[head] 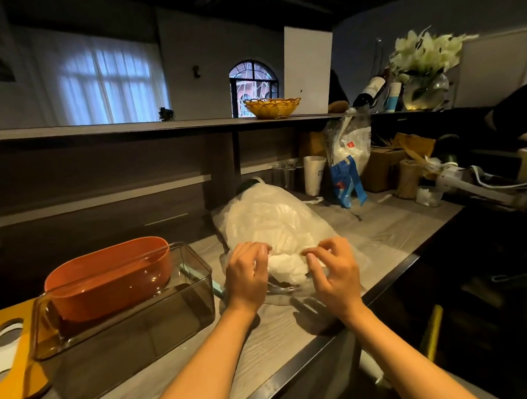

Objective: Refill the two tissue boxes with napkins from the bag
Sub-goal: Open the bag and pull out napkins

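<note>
I see both hands at the lower centre of the frame, working the near end of the clear plastic bag (275, 220) that lies on the grey wood-grain worktop (388, 223). My left hand (248, 275) has its grip curled, fingertips pinching the thin plastic at the bag's mouth. My right hand (333, 272) does the same just beside it, thumb and forefinger nipped on the film, the other fingers bent loosely. The two hands are near each other but apart, with the bag's opening between them. Inside the bag I make out a heap of white napkins (285, 265), bunched toward the mouth.

At lower left stands a smoky transparent tissue box (158, 320), open at the top, and an orange tissue box (113, 274) sits inside it, tilted toward the camera and also open. At the far left edge a yellow lid (19, 389) with an oval slot lies flat on the worktop.

Toward the upper right a second plastic bag (349, 146) stands upright, with a white paper cup (314, 173) just beside it. On the upper shelf rest a yellow woven basket (272, 107) and a glass vase of white flowers (424, 90).
</note>
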Motion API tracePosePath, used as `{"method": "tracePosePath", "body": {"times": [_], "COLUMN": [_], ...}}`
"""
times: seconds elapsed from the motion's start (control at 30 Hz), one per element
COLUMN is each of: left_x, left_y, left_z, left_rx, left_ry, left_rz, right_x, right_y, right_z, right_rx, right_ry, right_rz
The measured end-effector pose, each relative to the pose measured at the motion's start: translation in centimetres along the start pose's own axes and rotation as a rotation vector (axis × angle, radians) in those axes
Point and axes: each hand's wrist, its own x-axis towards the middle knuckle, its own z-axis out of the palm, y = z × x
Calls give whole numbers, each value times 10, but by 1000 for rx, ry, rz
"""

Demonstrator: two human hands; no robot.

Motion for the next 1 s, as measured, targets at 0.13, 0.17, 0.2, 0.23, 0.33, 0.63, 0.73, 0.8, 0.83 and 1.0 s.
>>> {"method": "tracePosePath", "body": {"times": [0.13, 0.17, 0.2, 0.23, 0.33, 0.63, 0.73, 0.8, 0.83, 1.0], "left_x": [4, 5, 6, 7, 8, 12, 15, 17, 17, 13], "left_y": [-5, -6, -6, -6, -8, -23, -31, -31, -30, -20], "left_z": [3, 3, 3, 2, 0, 8, 11, 11, 11, 7], "left_rx": [-71, -110, -152, -189, -201, 37, -5, -92, -143, -310], "left_ry": [-32, -33, -28, -16, 49, -246, -206, -158, -135, -80], "left_rz": [-94, -114, -122, -123, -78, -385, -497, -548, -562, -516], "right_x": [12, 21, 31, 41, 72, 83, 78, 76, 74, 75], "right_y": [-11, -13, -15, -16, -10, 22, 21, 16, 16, 7], "right_z": [2, 6, 9, 13, 22, 58, 65, 65, 65, 82], "right_rx": [3, 18, 42, 83, 286, 250, 174, 53, -6, -206], "right_ry": [-128, -205, -289, -359, -424, -669, -506, -285, -258, -630], "right_rz": [-234, -207, -122, 2, 377, 584, 533, 461, 437, 551]}}
